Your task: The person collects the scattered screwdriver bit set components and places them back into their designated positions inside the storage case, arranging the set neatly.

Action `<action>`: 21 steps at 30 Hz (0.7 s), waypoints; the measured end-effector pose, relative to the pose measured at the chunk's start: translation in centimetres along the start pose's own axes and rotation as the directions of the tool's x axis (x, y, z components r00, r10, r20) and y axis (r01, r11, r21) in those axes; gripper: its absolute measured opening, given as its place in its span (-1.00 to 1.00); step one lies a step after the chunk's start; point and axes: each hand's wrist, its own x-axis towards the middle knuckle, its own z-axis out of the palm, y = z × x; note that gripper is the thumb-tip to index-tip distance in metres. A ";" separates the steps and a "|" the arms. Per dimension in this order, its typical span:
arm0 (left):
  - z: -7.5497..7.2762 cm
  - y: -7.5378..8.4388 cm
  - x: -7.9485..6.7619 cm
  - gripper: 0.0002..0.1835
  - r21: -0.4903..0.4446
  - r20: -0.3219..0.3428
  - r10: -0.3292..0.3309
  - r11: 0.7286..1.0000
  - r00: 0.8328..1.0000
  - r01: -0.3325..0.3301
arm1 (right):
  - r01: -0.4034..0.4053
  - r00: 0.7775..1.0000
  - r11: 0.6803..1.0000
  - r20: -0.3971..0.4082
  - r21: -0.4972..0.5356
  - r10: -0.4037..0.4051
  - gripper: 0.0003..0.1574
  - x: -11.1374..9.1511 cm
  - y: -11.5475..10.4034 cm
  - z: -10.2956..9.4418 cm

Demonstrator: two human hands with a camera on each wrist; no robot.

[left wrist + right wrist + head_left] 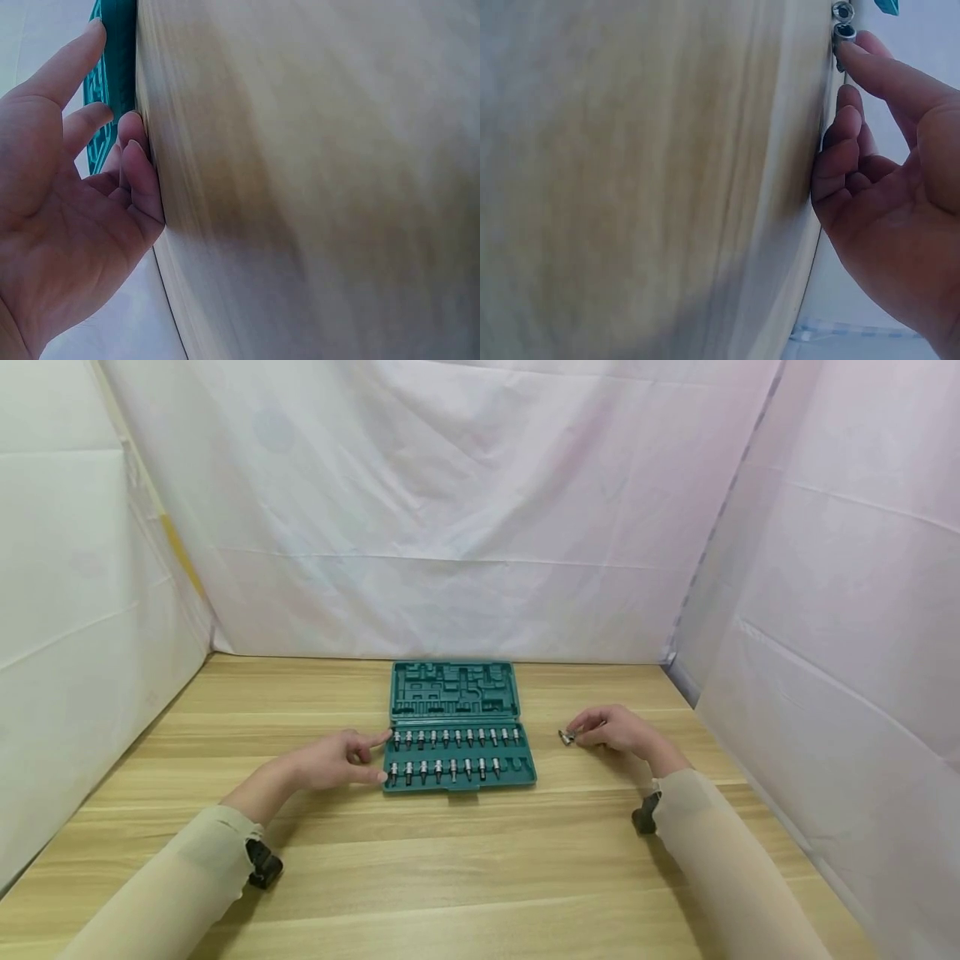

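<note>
An open green plastic case (462, 788) lies on the table, with two rows of silver bit sockets (438, 767) in its near half. My left hand (330, 762) is at the case's left side, thumb and forefinger stretched out to the edge and the other fingers curled in. To the right of the case, my right hand (617, 729) pinches a small bit socket (845, 34) between thumb and forefinger, low over the wood. A second bit socket (843, 11) lies right beside it. In the left wrist view, the fingertips reach the case's side wall (120, 64).
The case's lid (455, 693) is folded back, its moulded recesses showing. Bare slots (516, 764) show at the right end of the near row. White cloth (450, 527) hangs behind the wooden table (465, 860) and along both sides.
</note>
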 end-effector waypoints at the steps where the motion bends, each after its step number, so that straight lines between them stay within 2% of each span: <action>1: 0.0 0.0 0.0 -0.07 0.000 0.001 0.002 1.000 1.000 -0.002 | -0.001 1.000 1.000 0.004 -0.010 0.001 -0.70 0.0 0.0 0.0; 13: 0.1 0.0 -0.1 -0.06 0.008 -0.010 -0.009 1.000 1.000 0.009 | 0.006 1.000 0.990 -0.023 -0.139 -0.009 -0.78 -0.4 0.8 -0.4; 16: 0.1 -0.1 -0.1 -0.05 0.003 -0.020 -0.024 1.000 1.000 0.024 | 0.024 0.998 0.992 -0.050 -0.127 -0.030 -0.74 -0.8 0.5 -0.6; 21: 0.0 0.1 -0.3 -0.05 -0.005 -0.025 -0.023 1.000 0.999 0.023 | 0.061 0.995 0.998 -0.082 -0.017 -0.062 -0.66 -1.1 -0.6 -0.5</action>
